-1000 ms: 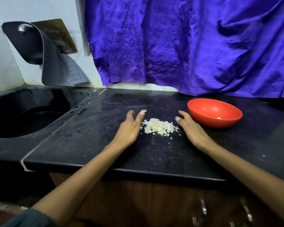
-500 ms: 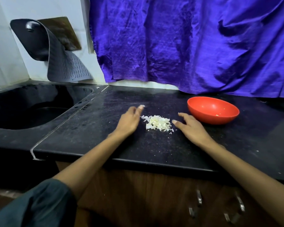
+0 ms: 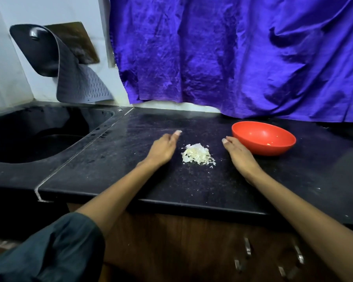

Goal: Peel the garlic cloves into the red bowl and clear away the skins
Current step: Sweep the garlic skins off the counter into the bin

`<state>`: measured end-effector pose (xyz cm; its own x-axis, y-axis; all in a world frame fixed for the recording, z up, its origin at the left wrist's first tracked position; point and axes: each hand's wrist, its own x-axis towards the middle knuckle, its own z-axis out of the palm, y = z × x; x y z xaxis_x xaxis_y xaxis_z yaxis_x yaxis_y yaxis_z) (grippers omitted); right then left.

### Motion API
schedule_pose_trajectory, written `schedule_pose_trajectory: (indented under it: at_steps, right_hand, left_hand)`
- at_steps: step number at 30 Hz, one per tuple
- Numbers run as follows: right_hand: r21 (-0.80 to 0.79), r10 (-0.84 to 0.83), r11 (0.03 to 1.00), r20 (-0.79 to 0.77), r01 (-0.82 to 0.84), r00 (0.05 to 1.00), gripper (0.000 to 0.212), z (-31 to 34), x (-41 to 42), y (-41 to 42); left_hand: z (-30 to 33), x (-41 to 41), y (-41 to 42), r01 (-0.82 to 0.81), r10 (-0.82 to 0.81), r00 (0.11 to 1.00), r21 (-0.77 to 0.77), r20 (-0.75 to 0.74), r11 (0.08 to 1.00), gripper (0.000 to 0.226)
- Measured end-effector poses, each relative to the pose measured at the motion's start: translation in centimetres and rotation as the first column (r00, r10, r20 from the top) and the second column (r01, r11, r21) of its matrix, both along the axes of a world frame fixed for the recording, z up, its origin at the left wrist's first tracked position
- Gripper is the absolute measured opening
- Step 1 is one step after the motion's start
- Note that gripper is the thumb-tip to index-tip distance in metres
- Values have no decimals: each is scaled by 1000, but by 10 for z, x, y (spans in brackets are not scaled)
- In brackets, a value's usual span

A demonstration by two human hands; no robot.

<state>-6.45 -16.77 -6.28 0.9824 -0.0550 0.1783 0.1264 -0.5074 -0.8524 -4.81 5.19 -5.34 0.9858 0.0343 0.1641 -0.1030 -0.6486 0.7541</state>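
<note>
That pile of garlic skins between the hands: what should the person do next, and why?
Probably bring both hands together to scoop it up. The skins sit heaped on the counter, with the left hand and right hand open on either side, touching neither.

A purple curtain (image 3: 232,58) hangs behind the black countertop (image 3: 130,180), with a dark sink (image 3: 39,139) left.

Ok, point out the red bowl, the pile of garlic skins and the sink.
red bowl (image 3: 251,135): head view, bare inner wall.
pile of garlic skins (image 3: 197,154): head view, middle of heap.
sink (image 3: 39,131): head view, dark basin wall.
</note>
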Motion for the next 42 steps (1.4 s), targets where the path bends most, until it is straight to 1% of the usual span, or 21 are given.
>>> schedule_pose_trajectory:
  at_steps: [3, 4, 6, 7, 9, 10, 11, 13, 15, 18, 20, 21, 24, 26, 28, 30, 33, 35, 36, 39, 42]
  right_hand:
    - [127, 176, 978, -59, -167, 983, 54, 0, -1, 29]
    - [117, 214, 972, -64, -205, 975, 61, 2, -6, 33]
    - [-59, 231, 971, -48, -234, 972, 68, 9, -18, 25]
    - [-187, 222, 956, -31, -224, 974, 68, 11, -25, 16]
    - [-392, 215, 894, -48, -217, 975, 74, 13, -43, -8]
    - [-472, 191, 855, -100, -216, 976, 81, 12, -52, -18]
    - [-565, 147, 799, -152, -208, 977, 89, 7, -57, -24]
    - [-736, 35, 655, -197, -171, 980, 106, -3, -60, -28]
    - [-801, -8, 581, -186, -146, 983, 110, -7, -56, -19]
    - [-746, 190, 605, -205, -279, 960, 107, -6, -53, 8]
    - [-607, 324, 707, -180, -364, 929, 106, -1, -54, 23]
    - [-526, 340, 768, -149, -366, 928, 105, 3, -54, 25]
    - [-476, 274, 831, -101, -288, 957, 95, 7, -38, 12]
    - [-513, 204, 820, -154, -255, 967, 87, 4, -21, 3]
    - [-558, 170, 794, -177, -242, 969, 83, 1, -2, 2]
    - [-543, 170, 805, -174, -238, 970, 79, 3, 12, 7]
    - [-390, 218, 881, -164, -266, 962, 76, 2, 24, 12]
    - [-201, 278, 933, -120, -298, 953, 87, -5, 26, 9]
    - [-117, 293, 946, -89, -302, 952, 93, -9, 28, 6]
    - [25, 254, 967, -61, -253, 965, 96, -13, 41, -5]
    - [54, 236, 971, -92, -232, 967, 91, -7, 57, -4]
  left_hand:
    - [3, -14, -25, 159, -158, 987, -46, 31, 986, 52]
    - [5, -18, -28, 194, -192, 980, -32, 45, 980, 50]
    - [8, -26, -19, 178, -188, 977, 98, 102, 979, 48]
    - [7, -27, -7, 99, -133, 981, 223, 143, 970, 50]
    - [0, -32, 20, -117, 31, 983, 482, 182, 869, 66]
    - [-4, -36, 31, -196, 138, 980, 555, 146, 808, 78]
    - [-8, -41, 40, -239, 235, 968, 588, 85, 773, 87]
    - [-15, -49, 45, -246, 341, 939, 596, -50, 765, 93]
    - [-16, -49, 35, -186, 282, 956, 568, -86, 802, 89]
    - [-11, -50, 7, 105, -80, 993, 356, -83, 929, 69]
    - [-7, -55, -5, 325, -303, 945, 225, -124, 919, 63]
    - [-5, -53, -4, 355, -342, 935, 199, -98, 914, 62]
    - [-1, -32, 9, 229, -237, 971, 209, 17, 951, 62]
    - [-3, -14, 16, 133, -122, 991, 255, -56, 958, 66]
    - [-6, 1, 13, 141, -108, 987, 315, -119, 939, 67]
    - [-5, 9, 1, 228, -198, 971, 267, -135, 936, 64]
    - [-3, 12, -13, 355, -347, 930, 57, -118, 933, 63]
    - [-7, 11, -11, 381, -387, 922, -111, -34, 918, 64]
    - [-8, 13, -7, 365, -366, 930, -139, 15, 921, 61]
    - [-3, 26, 5, 255, -249, 963, -55, 104, 965, 49]
    - [-2, 39, 4, 173, -169, 980, -27, 103, 985, 47]
